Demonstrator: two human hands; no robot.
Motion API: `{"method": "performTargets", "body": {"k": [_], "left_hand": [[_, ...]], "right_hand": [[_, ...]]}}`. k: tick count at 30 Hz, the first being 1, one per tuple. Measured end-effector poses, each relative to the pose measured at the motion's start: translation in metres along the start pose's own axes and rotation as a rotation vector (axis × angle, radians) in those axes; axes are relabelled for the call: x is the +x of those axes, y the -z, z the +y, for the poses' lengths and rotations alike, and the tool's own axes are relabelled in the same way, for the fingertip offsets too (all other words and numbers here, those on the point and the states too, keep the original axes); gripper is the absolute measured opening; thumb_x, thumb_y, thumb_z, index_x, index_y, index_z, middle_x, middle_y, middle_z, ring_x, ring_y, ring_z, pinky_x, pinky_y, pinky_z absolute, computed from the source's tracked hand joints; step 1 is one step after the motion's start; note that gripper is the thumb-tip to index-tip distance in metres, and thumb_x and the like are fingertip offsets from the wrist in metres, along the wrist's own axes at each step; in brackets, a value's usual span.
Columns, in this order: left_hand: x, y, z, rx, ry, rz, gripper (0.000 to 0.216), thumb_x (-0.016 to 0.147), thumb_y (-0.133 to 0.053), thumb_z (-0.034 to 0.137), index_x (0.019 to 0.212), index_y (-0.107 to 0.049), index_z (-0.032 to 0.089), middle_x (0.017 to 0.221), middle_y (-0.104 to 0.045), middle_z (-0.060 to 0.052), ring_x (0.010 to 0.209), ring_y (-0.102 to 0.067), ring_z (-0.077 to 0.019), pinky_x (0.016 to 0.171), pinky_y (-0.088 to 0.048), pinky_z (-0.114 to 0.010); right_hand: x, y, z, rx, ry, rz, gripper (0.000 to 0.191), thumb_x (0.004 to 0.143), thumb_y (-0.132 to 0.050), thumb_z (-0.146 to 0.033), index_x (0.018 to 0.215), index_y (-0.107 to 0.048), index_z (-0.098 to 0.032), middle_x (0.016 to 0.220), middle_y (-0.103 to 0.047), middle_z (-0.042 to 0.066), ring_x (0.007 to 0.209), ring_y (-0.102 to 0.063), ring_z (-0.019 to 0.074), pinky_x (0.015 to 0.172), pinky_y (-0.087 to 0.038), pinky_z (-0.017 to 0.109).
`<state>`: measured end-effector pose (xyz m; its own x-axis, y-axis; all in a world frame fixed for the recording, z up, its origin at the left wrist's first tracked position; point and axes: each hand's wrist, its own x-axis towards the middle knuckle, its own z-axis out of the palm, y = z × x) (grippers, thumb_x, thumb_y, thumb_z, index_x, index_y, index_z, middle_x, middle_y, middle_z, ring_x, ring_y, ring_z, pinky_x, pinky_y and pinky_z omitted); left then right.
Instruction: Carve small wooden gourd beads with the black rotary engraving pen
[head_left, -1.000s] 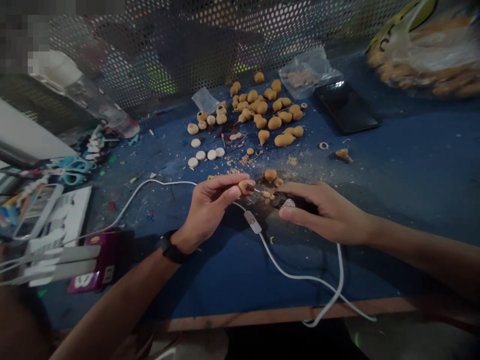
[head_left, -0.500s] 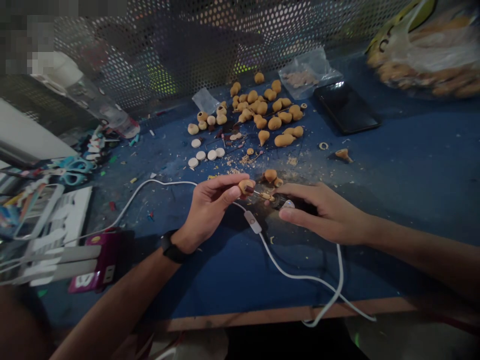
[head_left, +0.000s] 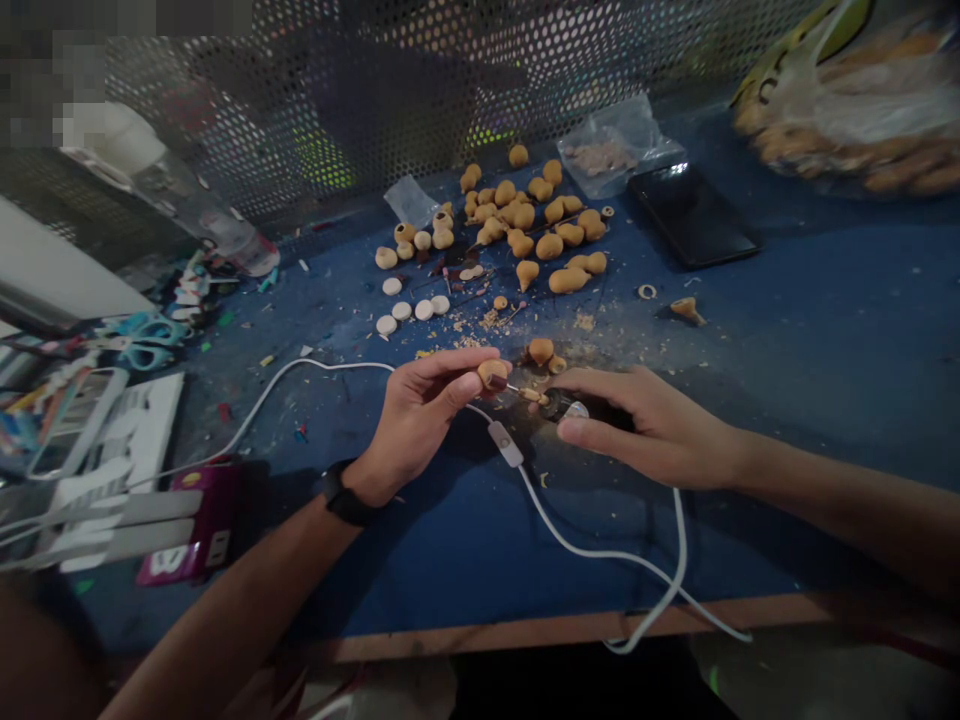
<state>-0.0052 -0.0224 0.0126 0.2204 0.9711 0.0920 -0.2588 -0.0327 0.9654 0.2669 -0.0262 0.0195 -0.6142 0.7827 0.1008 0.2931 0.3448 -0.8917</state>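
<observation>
My left hand pinches a small tan wooden piece between thumb and fingers, just above the blue mat. My right hand is wrapped round a small corded rotary tool, whose thin bit points left and meets the wooden piece. A white cable with an inline switch runs under both hands and loops off the table's front edge. A black band sits on my left wrist.
A heap of tan gourd-shaped wooden pieces and pale discs lies beyond my hands amid sawdust. A black phone, clear bags and a perforated metal screen are at the back. Scissors and a magenta device lie at left.
</observation>
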Motion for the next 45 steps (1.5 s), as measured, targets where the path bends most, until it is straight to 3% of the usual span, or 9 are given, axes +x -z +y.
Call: {"method": "performTargets", "body": {"k": [8,13,19,34,45], "left_hand": [[-0.0009,0.0012,-0.0030,-0.003,-0.005,-0.020,0.028,0.086,-0.110,0.052,0.104,-0.100,0.033,0.101,-0.095,-0.005,0.078,-0.086,-0.0142,0.081,-0.073,-0.025],[-0.0019,0.0016,-0.0042,0.009,0.006,-0.021,0.032,0.084,-0.111,0.056,0.103,-0.100,0.032,0.101,-0.095,-0.006,0.078,-0.086,-0.0163,0.082,-0.074,-0.028],[-0.0016,0.0012,-0.0011,0.017,0.024,0.011,0.032,0.086,-0.110,0.054,0.106,-0.100,0.030,0.100,-0.095,-0.007,0.081,-0.087,-0.0176,0.084,-0.074,-0.029],[0.0000,-0.0006,-0.0008,-0.005,-0.022,0.001,0.025,0.088,-0.110,0.050,0.105,-0.100,0.034,0.099,-0.095,-0.003,0.082,-0.087,-0.0120,0.081,-0.071,-0.018],[-0.0002,-0.0002,0.0000,0.016,0.017,0.038,0.033,0.084,-0.111,0.054,0.101,-0.099,0.029,0.100,-0.095,-0.007,0.082,-0.087,-0.0186,0.082,-0.074,-0.029]], "right_hand": [[0.0000,0.0009,0.0001,0.040,0.009,0.032,0.041,0.116,-0.066,-0.056,0.127,-0.082,-0.020,0.065,-0.060,-0.007,0.061,-0.057,0.0141,0.061,-0.040,0.029],[0.0001,0.0010,0.0014,0.043,0.005,0.028,0.043,0.116,-0.065,-0.059,0.126,-0.081,-0.021,0.067,-0.061,-0.006,0.061,-0.057,0.0148,0.061,-0.040,0.029],[-0.0009,0.0008,0.0018,-0.002,0.007,-0.016,0.049,0.117,-0.063,-0.064,0.128,-0.082,-0.021,0.081,-0.073,-0.002,0.061,-0.055,0.0141,0.062,-0.040,0.030],[0.0001,0.0007,-0.0022,-0.040,0.013,0.028,0.046,0.116,-0.064,-0.060,0.128,-0.084,-0.021,0.080,-0.076,-0.001,0.059,-0.057,0.0134,0.061,-0.040,0.029],[-0.0010,0.0005,0.0003,-0.048,0.012,0.032,0.049,0.116,-0.063,-0.064,0.129,-0.084,-0.022,0.075,-0.071,-0.002,0.057,-0.053,0.0142,0.060,-0.040,0.030]]}}
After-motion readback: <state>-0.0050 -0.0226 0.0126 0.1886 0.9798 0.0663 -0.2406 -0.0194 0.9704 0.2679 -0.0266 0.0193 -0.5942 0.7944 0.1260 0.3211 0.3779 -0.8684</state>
